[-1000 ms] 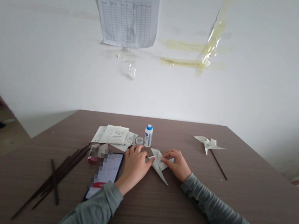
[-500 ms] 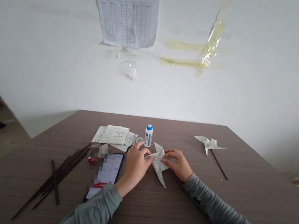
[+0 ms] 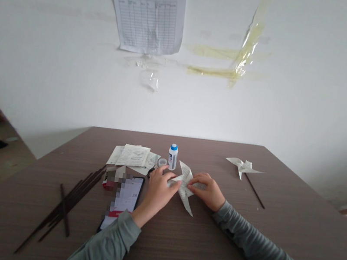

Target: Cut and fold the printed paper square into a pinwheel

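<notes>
Between my hands is a paper pinwheel [image 3: 185, 202] folded from printed paper, with pointed blades. My left hand [image 3: 161, 192] pinches its left side between thumb and fingers. On the other side, my right hand [image 3: 208, 191] is closed on the pinwheel near its centre, and part of the right blade is hidden behind the fingers. Just beyond stands a white glue bottle [image 3: 172, 158] with a blue cap. A small clear round container [image 3: 162, 162] sits beside the bottle, behind my left fingertips.
A finished-looking pinwheel [image 3: 242, 168] on a dark stick [image 3: 255, 191] lies at right. Printed papers [image 3: 131, 156], a small box [image 3: 113, 176], a phone [image 3: 126, 199] and several dark sticks [image 3: 71, 202] lie at left. The wall [image 3: 177, 108] rises behind the table.
My hands stay almost in place with small finger shifts. The pinwheel's upper blade has risen slightly, and its lower blade tip sits a little higher.
</notes>
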### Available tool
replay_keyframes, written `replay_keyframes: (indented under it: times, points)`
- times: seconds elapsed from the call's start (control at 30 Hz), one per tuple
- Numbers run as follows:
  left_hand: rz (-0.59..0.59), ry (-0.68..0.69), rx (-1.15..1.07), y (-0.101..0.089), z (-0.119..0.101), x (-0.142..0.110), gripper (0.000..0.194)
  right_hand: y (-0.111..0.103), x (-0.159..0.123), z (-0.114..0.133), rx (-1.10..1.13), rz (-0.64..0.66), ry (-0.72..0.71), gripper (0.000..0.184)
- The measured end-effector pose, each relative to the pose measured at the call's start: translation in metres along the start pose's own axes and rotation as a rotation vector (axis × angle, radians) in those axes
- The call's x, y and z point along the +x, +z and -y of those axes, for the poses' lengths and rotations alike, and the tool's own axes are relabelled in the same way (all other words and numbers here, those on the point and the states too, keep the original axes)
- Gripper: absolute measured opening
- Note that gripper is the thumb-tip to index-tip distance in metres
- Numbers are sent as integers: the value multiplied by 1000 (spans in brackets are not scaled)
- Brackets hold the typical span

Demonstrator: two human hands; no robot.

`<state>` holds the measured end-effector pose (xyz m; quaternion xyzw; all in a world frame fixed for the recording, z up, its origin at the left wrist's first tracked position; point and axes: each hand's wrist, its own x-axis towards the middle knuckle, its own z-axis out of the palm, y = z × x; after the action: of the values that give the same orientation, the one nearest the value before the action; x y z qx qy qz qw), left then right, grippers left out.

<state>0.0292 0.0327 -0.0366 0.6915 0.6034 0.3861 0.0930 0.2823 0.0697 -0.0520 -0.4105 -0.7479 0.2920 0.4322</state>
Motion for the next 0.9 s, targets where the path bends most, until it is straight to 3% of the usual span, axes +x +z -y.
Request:
replay_keyframes:
  times: [0.23,0.53,0.9]
  points:
    - [77,-27,-87,-8,-3,2,2,0,0,3,-19,-3,-70,9]
    - [187,-64,-90,-12,-14,4,9,0,-2,5,-98,26,-124,6]
    - [177,-32,-111,-12,-13,6,25,3,-3,-1,-154,14,-120,7]
